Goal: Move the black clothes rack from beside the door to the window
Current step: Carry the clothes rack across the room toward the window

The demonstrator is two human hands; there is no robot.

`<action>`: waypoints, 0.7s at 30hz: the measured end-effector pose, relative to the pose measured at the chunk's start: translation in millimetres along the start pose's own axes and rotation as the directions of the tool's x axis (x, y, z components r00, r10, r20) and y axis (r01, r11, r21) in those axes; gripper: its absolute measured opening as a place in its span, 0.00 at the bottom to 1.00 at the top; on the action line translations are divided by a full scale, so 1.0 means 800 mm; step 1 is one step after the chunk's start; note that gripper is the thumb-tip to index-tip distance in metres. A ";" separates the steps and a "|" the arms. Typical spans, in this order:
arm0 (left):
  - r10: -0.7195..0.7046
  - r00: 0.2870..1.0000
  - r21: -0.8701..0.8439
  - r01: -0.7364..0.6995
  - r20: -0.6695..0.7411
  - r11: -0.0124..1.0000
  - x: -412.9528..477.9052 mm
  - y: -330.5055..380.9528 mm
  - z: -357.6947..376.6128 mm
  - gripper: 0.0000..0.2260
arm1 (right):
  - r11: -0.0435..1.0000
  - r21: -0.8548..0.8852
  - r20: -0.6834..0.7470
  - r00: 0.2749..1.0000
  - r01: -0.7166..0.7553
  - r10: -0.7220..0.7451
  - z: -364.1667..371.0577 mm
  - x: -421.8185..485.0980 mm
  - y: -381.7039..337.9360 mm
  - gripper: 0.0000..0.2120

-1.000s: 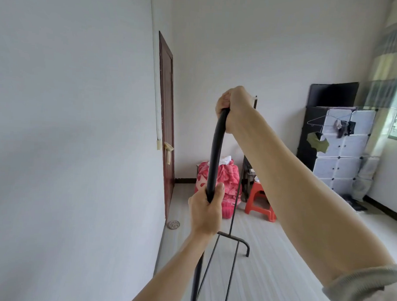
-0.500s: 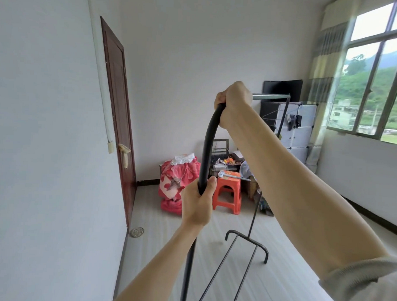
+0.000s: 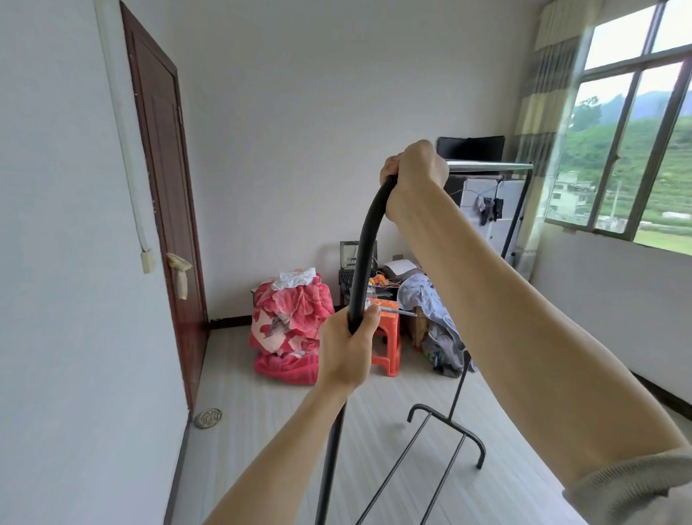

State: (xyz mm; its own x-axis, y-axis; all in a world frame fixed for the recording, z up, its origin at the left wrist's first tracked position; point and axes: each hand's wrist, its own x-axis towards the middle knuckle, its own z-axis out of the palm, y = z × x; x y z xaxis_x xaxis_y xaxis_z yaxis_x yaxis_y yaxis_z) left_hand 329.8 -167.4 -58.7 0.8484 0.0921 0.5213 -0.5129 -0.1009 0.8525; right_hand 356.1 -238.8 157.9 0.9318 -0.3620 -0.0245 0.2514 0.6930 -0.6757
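The black metal-tube clothes rack [image 3: 367, 239] is standing in the middle of the room, between the dark brown wooden door [image 3: 161, 183] on the left and the large framed window [image 3: 639, 128] on the right. Its near upright is close in front of the person and its silver top rail [image 3: 489, 165] is reaching toward the window. The left hand [image 3: 346, 347] is wrapping its grip shut around the upright at mid-height; the right hand [image 3: 415, 178] is closing its grip over the curved top corner. The frame is looking thin and hollow — probably light and stiff, but long and likely to swing. The smooth tube may be slippery, so this high-and-low hold on one upright seems sensible. The far foot [image 3: 446, 427] is sitting near the pale floor [image 3: 272, 449] — whether touching, I cannot tell.
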 end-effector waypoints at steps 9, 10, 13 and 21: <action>0.058 0.994 -0.073 -0.051 0.093 0.996 0.086 -0.064 -0.012 0.23 | 0.996 0.069 -0.093 0.994 0.057 -0.051 0.045 0.076 0.039 0.16; 0.053 0.993 -0.082 -0.045 0.104 0.996 0.094 -0.070 -0.011 0.22 | 0.996 0.051 -0.104 0.992 0.071 -0.066 0.047 0.083 0.042 0.17; 0.016 0.987 -0.165 0.011 0.162 0.986 0.113 -0.082 -0.001 0.21 | 0.988 -0.053 -0.195 0.969 0.146 -0.154 0.049 0.103 0.046 0.13; 0.064 0.968 -0.191 -0.018 0.241 0.981 0.151 -0.099 0.049 0.24 | 0.945 -0.218 -0.252 0.921 0.244 -0.296 0.027 0.167 0.031 0.14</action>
State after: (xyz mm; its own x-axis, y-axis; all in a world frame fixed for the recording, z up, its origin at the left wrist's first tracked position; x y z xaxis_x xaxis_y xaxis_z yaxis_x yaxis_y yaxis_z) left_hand 478.5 -186.7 -64.9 0.8202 -0.1559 0.5505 -0.5434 0.0888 0.8348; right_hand 492.7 -256.5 153.8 0.7179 -0.6961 -0.0085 0.4079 0.4306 -0.8051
